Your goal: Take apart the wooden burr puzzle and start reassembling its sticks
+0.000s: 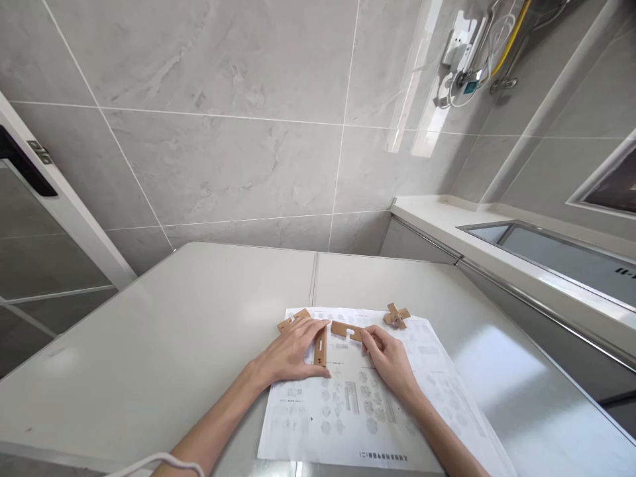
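Observation:
A printed instruction sheet (377,411) lies on a pale table (163,331). Flat brown wooden puzzle pieces rest on its far end. My left hand (293,351) lies over the sheet, its fingers closed around an upright notched wooden piece (322,348). Another wooden piece (293,320) pokes out beyond its knuckles. My right hand (390,358) pinches the end of a slotted wooden strip (346,329) that points towards my left hand. A small cross-shaped wooden assembly (396,316) sits apart at the sheet's far right corner.
A tiled wall stands behind the table. A white counter with an inset glass cooktop (561,255) runs along the right. A dark glass door with a black handle (24,169) is at the left. A white cable (149,462) crosses near my left forearm.

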`<act>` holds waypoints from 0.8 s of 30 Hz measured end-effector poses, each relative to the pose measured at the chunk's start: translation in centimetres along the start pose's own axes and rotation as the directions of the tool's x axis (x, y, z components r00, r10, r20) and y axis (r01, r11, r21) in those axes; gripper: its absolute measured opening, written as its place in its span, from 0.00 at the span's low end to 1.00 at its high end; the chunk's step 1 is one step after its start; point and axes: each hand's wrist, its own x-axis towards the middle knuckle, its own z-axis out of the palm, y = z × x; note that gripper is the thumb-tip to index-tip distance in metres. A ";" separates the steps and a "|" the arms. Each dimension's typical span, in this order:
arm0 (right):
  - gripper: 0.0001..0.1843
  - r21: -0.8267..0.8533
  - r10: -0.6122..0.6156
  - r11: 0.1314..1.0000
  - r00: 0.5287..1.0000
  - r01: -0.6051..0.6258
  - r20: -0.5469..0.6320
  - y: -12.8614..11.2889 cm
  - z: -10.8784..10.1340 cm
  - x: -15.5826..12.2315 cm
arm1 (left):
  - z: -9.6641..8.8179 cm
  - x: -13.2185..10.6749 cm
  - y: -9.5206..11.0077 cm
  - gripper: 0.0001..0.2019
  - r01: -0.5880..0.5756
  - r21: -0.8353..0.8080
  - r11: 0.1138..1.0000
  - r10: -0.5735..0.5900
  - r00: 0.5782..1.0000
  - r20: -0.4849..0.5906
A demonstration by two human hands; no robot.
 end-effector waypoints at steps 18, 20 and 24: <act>0.21 -0.008 0.042 0.999 0.944 -0.042 0.326 -0.2 1.3 -0.7 | 0.4 0.1 1.2 0.45 -0.068 -0.050 0.996 0.067 0.997 -0.022; 0.20 -0.013 0.040 0.999 0.946 -0.038 0.323 -0.3 1.3 -0.8 | 0.9 0.2 1.5 0.46 -0.096 -0.039 0.995 0.095 0.995 -0.016; 0.17 -0.006 0.037 0.999 0.949 -0.037 0.312 -0.4 1.4 -0.8 | 1.5 0.3 1.8 0.39 -0.156 0.062 0.986 0.158 0.987 -0.026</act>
